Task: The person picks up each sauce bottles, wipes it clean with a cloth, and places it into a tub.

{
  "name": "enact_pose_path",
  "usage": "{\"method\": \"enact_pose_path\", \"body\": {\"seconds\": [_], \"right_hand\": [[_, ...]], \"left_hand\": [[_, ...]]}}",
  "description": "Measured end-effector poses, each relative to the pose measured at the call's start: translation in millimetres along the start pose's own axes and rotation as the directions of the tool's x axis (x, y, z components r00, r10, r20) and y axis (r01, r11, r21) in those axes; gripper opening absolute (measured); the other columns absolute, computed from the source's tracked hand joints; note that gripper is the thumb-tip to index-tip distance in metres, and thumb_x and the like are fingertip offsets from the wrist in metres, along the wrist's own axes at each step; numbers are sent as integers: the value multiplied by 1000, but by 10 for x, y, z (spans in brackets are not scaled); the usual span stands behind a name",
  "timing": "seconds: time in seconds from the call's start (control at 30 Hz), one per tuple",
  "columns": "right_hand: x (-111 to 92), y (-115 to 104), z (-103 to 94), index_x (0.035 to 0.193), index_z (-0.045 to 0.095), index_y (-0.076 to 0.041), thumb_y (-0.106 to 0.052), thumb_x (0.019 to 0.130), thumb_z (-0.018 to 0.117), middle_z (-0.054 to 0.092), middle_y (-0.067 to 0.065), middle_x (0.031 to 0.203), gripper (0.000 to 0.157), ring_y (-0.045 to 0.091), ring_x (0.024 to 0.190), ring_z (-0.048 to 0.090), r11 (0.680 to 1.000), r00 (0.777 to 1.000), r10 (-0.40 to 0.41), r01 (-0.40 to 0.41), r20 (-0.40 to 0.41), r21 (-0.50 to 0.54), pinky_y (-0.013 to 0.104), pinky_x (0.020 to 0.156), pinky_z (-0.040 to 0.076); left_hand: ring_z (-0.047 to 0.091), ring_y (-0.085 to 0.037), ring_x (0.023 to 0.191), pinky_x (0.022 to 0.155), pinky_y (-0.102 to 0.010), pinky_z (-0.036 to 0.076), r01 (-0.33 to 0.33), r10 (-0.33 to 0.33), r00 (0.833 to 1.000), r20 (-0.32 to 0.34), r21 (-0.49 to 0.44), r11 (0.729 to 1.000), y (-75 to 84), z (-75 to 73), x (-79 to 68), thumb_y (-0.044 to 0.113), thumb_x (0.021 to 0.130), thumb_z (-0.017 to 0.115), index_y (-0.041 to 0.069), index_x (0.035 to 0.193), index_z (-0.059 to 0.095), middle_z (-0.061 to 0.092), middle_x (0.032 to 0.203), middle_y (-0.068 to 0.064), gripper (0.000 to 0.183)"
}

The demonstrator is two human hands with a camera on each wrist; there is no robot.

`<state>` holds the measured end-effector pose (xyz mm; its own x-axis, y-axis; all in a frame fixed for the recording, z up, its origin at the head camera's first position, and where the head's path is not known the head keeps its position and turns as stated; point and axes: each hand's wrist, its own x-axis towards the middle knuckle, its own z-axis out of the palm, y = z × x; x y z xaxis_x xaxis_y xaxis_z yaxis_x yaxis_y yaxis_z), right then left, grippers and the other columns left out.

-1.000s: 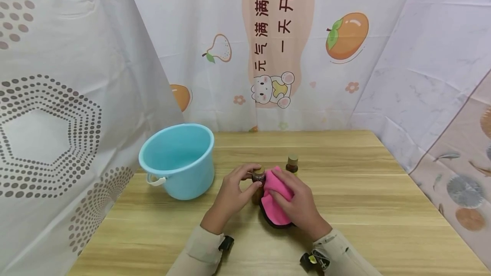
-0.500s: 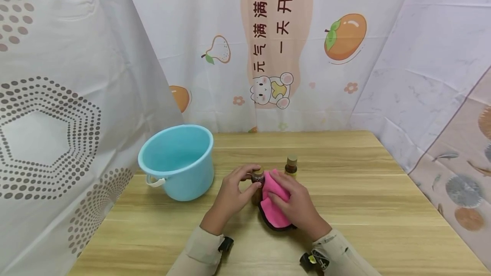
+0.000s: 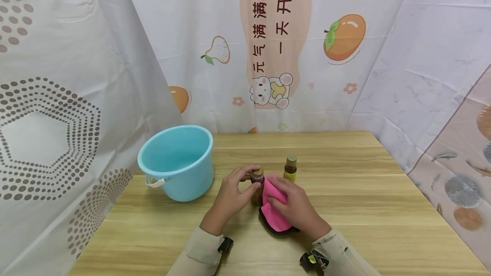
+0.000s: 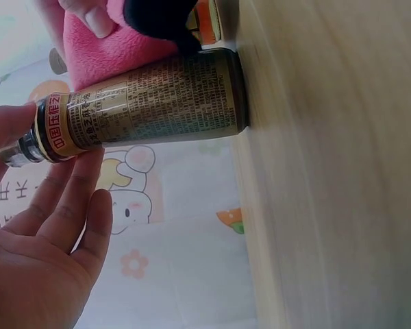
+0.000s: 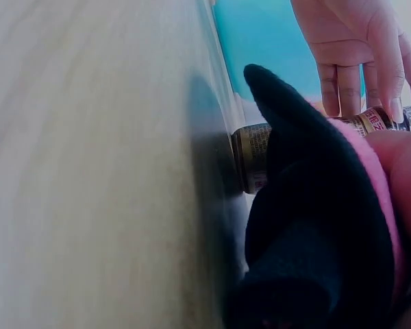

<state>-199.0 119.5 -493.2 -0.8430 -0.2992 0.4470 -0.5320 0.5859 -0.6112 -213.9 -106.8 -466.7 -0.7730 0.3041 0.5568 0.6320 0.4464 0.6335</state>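
A dark glass bottle [image 4: 154, 103] with a gold label, printed as sesame oil, stands upright on the wooden table in front of me. My left hand [image 3: 232, 193] grips its neck between thumb and fingers, just below the gold cap [image 3: 259, 171]. In my right hand [image 3: 295, 205] is a cleaning cloth [image 3: 277, 216], pink and plush on one side and black [image 5: 315, 205] on the other. The cloth's pink side lies against the bottle's right side, and its lower part hangs close to the table. Part of the bottle's body is hidden behind it.
A second small brown bottle [image 3: 290, 169] with a yellow label stands just behind my right hand. To the left, a light blue bucket [image 3: 188, 182] with a white handle sits on the table [image 3: 364, 208]. Printed curtains [image 3: 215, 97] hang behind and at both sides.
My right hand has slid the cloth a little way down the bottle's side, and more of the second bottle shows. The left hand keeps its hold on the neck.
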Motion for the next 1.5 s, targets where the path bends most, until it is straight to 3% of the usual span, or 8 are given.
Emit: {"method": "enact_pose_path", "body": {"seconds": [0.13, 0.4, 0.53, 0.73, 1.17, 1.3, 1.5], "right_hand": [[-10, -3, -1, 145, 62, -15, -23, 89, 84, 64, 11, 141, 61, 25, 117, 67, 999, 998, 42, -41, 41, -13, 42, 90, 58], [-6, 15, 8, 143, 64, -16, -24, 88, 85, 66, 6, 137, 60, 18, 111, 67, 999, 997, 52, -51, 53, -20, 36, 86, 58], [1, 20, 12, 141, 66, -16, -26, 87, 85, 67, 6, 136, 59, 18, 112, 68, 1000, 1000, 22, -21, 20, -17, 36, 85, 59], [7, 7, 10, 140, 66, -17, -26, 88, 85, 67, 6, 136, 56, 20, 116, 68, 999, 998, -43, 43, -48, -11, 39, 87, 60], [16, -11, -10, 142, 65, -16, -17, 90, 83, 65, 5, 141, 55, 22, 120, 67, 981, 970, -162, 179, -182, 77, 38, 91, 61], [15, -1, -4, 143, 64, -16, -16, 90, 82, 65, 5, 140, 56, 22, 119, 67, 983, 973, -154, 169, -175, 78, 38, 90, 61], [-4, -21, -7, 143, 64, -18, -19, 89, 83, 64, 7, 141, 57, 20, 118, 67, 995, 993, -69, 75, -100, 58, 37, 87, 61]], "left_hand": [[70, -13, 112, 93, -41, 59, 1, -1, 1000, -1, 7, 1000, 5, 6, 0, 23, 99, 73, 25, 137, 62, 67, 129, 6, 40], [70, -13, 111, 93, -47, 59, 13, -13, 1000, -1, -7, 1000, 6, 12, 0, 21, 98, 73, 24, 138, 62, 67, 129, 6, 41], [70, -14, 111, 92, -51, 59, 11, -11, 1000, -2, -14, 1000, -3, 11, -2, 21, 98, 73, 23, 138, 61, 67, 129, 5, 42], [70, -14, 111, 92, -48, 59, 5, -5, 1000, -2, -7, 1000, -20, 4, -7, 21, 98, 73, 22, 138, 61, 67, 129, 6, 42], [70, -12, 110, 91, -41, 59, -6, 6, 1000, -7, 11, 1000, -33, 38, -6, 23, 98, 73, 28, 138, 60, 68, 127, 7, 42], [70, -11, 110, 91, -40, 59, 11, -11, 1000, -5, 13, 1000, -30, 33, -7, 24, 98, 74, 29, 137, 61, 67, 126, 10, 41], [69, -9, 111, 91, -37, 59, 35, -35, 999, 2, 17, 999, -10, 21, -13, 24, 98, 74, 31, 136, 61, 67, 126, 13, 41]]}}
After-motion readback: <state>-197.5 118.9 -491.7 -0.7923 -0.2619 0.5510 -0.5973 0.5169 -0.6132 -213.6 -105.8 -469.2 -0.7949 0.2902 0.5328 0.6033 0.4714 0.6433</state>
